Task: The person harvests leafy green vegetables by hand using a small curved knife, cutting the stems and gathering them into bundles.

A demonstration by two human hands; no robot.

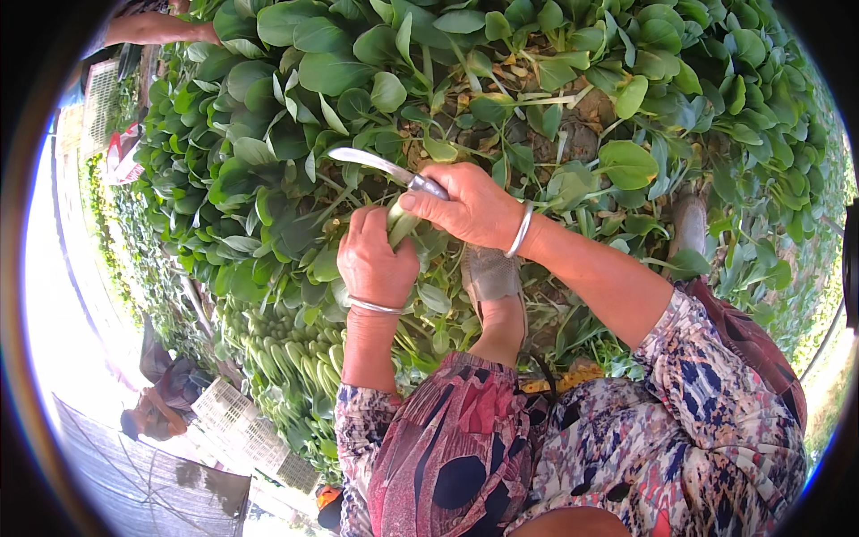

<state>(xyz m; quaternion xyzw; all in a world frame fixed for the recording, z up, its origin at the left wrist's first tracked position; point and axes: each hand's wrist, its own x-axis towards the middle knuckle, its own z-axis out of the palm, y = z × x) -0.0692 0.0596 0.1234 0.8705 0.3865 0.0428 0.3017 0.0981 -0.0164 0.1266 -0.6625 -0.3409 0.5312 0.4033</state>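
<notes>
My right hand (pixel 473 205) is closed around the dark handle of a small curved knife (pixel 369 160), whose blade points to the left. Just below and to the left, my left hand (pixel 377 258) grips the pale green stalks of a leafy green plant (pixel 400 227). The thumb of my right hand rests at the top of these stalks. Both wrists wear a silver bangle. Dense leafy greens (pixel 255 174) grow around the hands, and cut stems and yellowed leaves (pixel 530 74) lie on the soil above them.
My shoe (pixel 493 272) stands among the plants below my right hand; another shoe (pixel 689 225) is to the right. Harvested greens (pixel 295 352) lie in rows at lower left, beside plastic crates (pixel 248 429). A person (pixel 161 403) is at far left, and another person's arm (pixel 161 30) reaches in above.
</notes>
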